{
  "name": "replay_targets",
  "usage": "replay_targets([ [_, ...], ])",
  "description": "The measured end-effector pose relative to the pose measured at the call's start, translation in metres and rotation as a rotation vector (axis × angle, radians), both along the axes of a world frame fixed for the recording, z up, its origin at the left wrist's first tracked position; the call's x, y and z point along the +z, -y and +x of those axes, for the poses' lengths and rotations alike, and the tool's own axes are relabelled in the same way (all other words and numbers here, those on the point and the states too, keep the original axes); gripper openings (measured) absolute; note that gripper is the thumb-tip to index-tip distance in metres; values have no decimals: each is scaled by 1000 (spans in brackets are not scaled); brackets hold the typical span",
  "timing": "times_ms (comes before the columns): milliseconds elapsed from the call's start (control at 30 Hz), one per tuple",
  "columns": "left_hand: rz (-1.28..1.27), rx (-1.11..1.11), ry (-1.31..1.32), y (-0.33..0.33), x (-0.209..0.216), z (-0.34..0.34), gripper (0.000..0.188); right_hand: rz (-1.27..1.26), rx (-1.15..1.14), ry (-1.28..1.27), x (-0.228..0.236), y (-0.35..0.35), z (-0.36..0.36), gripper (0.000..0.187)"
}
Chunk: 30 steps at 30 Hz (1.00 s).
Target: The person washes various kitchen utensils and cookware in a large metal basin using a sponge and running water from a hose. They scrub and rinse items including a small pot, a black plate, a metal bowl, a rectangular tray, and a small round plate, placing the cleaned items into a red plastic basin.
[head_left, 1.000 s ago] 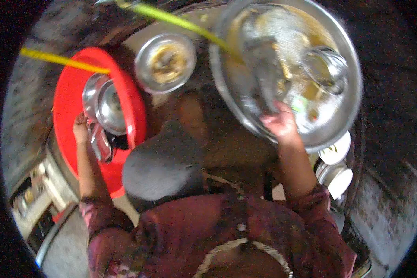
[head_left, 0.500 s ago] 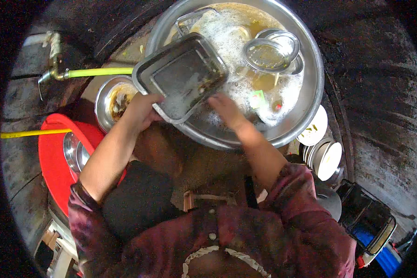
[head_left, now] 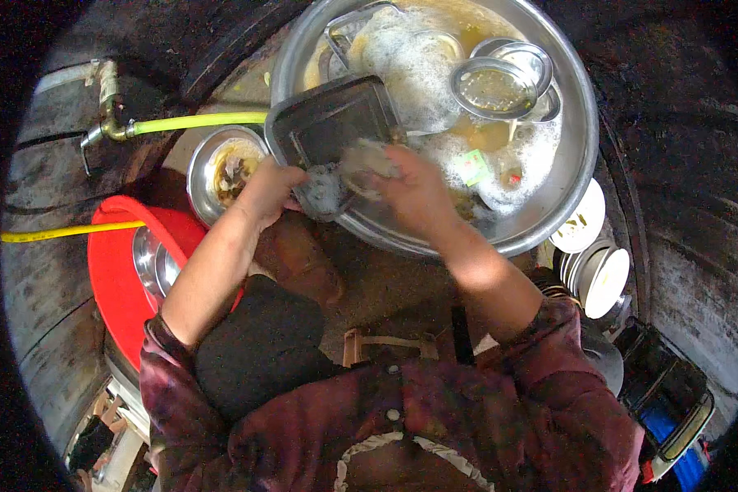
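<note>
Both hands on a dark square tray at the near rim of a big soapy basin.

Near us, both forearms reach up from maroon sleeves, elbows bent outward. Our left hand [head_left: 266,193] is closed on the near left corner of the dark square tray [head_left: 336,123], tilted over the basin edge. Our right hand [head_left: 414,193] is clenched on a sudsy scrubber [head_left: 365,160], pressed to the tray's near edge. Left of us sits a red tub [head_left: 115,279] with steel dishes. Further out: a steel bowl [head_left: 225,168] with scraps, then the large steel basin [head_left: 566,189] of foam and small bowls [head_left: 500,82], white plates [head_left: 603,279] on our right.
</note>
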State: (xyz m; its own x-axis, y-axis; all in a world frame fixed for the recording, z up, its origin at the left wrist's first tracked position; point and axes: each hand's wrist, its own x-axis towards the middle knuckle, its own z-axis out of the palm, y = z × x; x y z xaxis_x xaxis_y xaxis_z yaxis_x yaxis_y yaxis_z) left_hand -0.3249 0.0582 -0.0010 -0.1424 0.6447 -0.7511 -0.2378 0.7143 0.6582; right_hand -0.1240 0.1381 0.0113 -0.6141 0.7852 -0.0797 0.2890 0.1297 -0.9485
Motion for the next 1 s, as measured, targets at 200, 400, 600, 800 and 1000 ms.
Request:
replay_targets([
  [200,37,112,46,-8,32,33,33,492,-12,-136,-13,22,-56,22],
  [400,100,83,227,8,18,23,35,521,39,458,-106,-39,-21,20],
  [600,25,-2,62,4,10,15,30,82,-1,1008,-187,-57,70,21],
  [800,200,108,-42,10,-14,12,28,-15,-208,402,-123,-28,51,28],
  [1000,209,35,-74,1,-18,19,29,287,3,37,-31,40,-21,34],
])
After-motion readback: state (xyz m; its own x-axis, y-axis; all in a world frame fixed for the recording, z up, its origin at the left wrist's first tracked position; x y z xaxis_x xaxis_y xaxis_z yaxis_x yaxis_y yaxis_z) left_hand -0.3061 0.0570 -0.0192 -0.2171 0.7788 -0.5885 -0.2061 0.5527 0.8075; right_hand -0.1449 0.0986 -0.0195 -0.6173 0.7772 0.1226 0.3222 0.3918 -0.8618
